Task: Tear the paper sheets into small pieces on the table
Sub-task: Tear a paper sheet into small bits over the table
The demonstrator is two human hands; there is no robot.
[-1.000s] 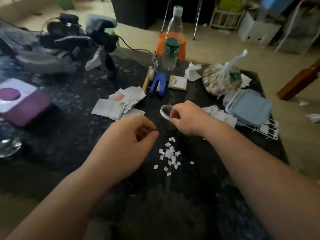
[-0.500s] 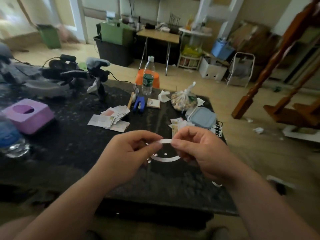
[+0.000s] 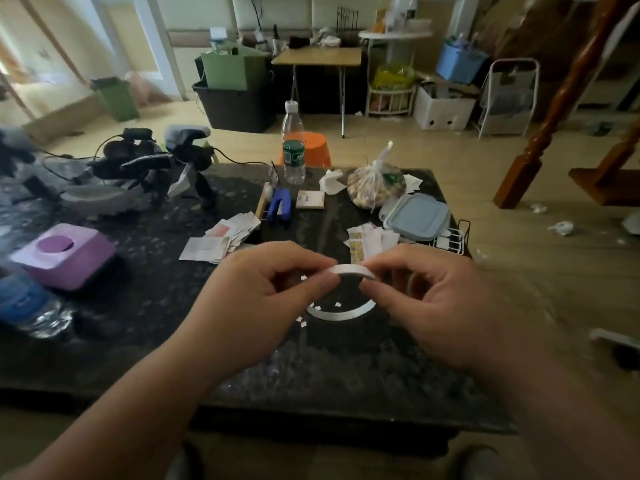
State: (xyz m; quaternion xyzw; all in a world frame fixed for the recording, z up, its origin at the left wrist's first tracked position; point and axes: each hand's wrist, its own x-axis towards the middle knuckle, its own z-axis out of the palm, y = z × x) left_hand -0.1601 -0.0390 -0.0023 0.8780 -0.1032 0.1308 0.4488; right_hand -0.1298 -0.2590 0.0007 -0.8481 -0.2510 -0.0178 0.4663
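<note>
A: Counts?
B: 2 stacks: left stack of printed paper sheets (image 3: pixel 214 242) behind-left of 1 thin white curled paper strip (image 3: pixel 351 270), right stack (image 3: pixel 370 239) behind-right. Approx 5 tiny white paper bits (image 3: pixel 337 304) on black speckled table (image 3: pixel 138 306) below strip.
A: Hands?
B: Left hand (image 3: pixel 263 292) pinches strip's L end, right hand (image 3: pixel 433 296) its R end, both raised.

white paper strip (image 3: pixel 349 270), black speckled table (image 3: pixel 145 306), pink tissue box (image 3: pixel 65 256), blue stapler (image 3: pixel 280 205)

Table (image 3: pixel 329 216) middle open (paper stacks (image 3: pixel 221 239) flank it).
</note>
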